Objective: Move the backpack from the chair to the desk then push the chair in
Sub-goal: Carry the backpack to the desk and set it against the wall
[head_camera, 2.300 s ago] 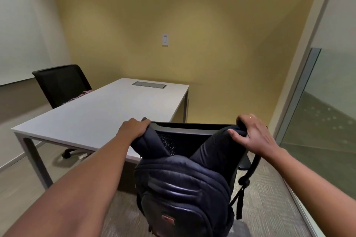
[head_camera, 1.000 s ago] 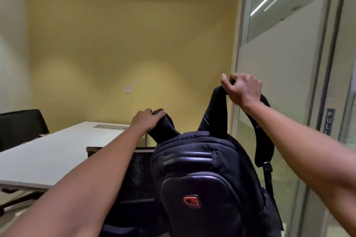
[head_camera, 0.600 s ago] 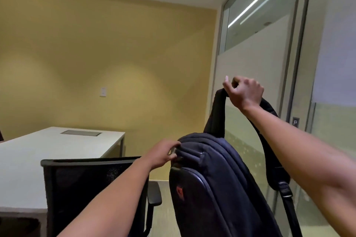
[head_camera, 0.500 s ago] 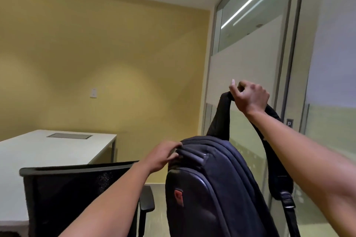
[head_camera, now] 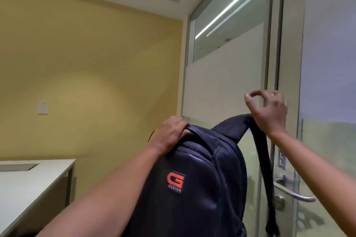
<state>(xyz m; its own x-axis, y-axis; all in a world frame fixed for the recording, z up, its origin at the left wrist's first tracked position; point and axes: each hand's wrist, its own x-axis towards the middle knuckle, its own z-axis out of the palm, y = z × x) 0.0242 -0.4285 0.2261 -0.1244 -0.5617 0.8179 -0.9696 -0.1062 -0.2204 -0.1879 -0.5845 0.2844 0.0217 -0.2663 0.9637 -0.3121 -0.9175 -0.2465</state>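
The black backpack (head_camera: pixel 194 188) with a red G logo hangs in the air in front of me, right of the white desk (head_camera: pixel 28 186). My left hand (head_camera: pixel 171 134) is closed over its top edge and carries it. My right hand (head_camera: pixel 267 109) is higher and to the right, fingers loosely apart with nothing between them. The shoulder strap (head_camera: pixel 237 124) arches up to the heel of that hand and drops down behind my wrist. The chair is out of view.
A frosted glass wall (head_camera: pixel 221 82) and a glass door with a metal lever handle (head_camera: pixel 297 195) stand close on the right. The yellow wall (head_camera: pixel 86 82) lies behind the desk, whose corner reaches in at the lower left.
The view has swung right and the chair has dropped out of sight. My right hand has loosened its fist off the strap. My left hand has closed over the backpack's top.
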